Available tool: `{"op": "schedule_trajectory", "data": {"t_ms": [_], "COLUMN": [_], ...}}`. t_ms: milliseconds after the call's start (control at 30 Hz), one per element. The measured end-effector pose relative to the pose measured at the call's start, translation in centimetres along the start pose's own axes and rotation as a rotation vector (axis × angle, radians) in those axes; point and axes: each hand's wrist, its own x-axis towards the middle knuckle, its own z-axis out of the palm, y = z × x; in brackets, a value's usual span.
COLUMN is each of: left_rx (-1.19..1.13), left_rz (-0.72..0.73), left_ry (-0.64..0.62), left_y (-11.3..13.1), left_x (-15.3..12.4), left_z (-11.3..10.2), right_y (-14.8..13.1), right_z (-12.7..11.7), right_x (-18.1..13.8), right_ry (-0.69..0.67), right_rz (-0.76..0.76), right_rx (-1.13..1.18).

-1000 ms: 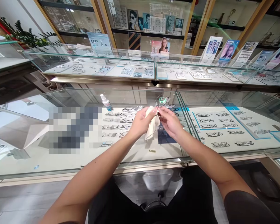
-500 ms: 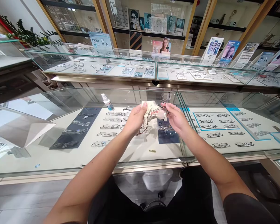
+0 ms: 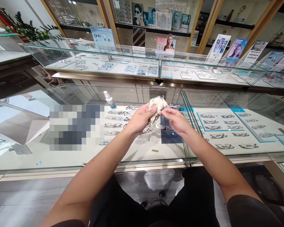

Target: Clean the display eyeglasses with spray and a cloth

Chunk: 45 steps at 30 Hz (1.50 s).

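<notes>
Between the forearms (image 3: 202, 148), a hand could pass over the near edge of the glass-topped surface (image 3: 137, 156) up to the left hand (image 3: 140, 118) and right hand (image 3: 177, 121), which close off the middle with a crumpled cream cloth (image 3: 157, 102) and thin dark-framed eyeglasses (image 3: 159, 125). A white plastic spray bottle (image 3: 110, 101) stands near the far edge, left of them. Room lies toward the right corners, beyond the right forearm.
</notes>
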Motion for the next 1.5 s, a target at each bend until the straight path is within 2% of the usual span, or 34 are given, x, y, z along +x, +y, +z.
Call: {"op": "schedule_trajectory", "data": {"t_ms": [433, 733, 833, 967, 1033, 1400, 1500], "left_rx": [0.004, 0.139, 0.135, 0.066, 0.052, 0.13, 0.115], "left_rz": [0.137, 0.178, 0.184, 0.102, 0.074, 0.199, 0.196], "left_ry": [0.134, 0.256, 0.213, 0.052, 0.014, 0.197, 0.17], "left_y": [0.5, 0.1, 0.3, 1.1, 1.2, 0.0, 0.0], "left_x": [-0.2, -0.7, -0.5, -0.4, -0.4, -0.4, -0.2], "left_z": [1.4, 1.7, 1.0, 0.3, 0.3, 1.2, 0.7], "right_y": [0.4, 1.0, 0.4, -0.4, -0.4, 1.1, 1.2], "right_z": [1.9, 2.5, 2.1, 1.4, 1.3, 3.1, 2.8], "right_x": [-0.8, -1.1, -1.0, -0.9, -0.8, -1.6, -1.6], "right_ry": [-0.051, -0.025, -0.001, 0.018, 0.023, -0.002, 0.013], "right_rz": [0.053, 0.081, 0.064, 0.051, 0.054, 0.034, 0.016], "right_rx": [0.092, 0.088, 0.077, 0.105, 0.131, 0.063, 0.052]}}
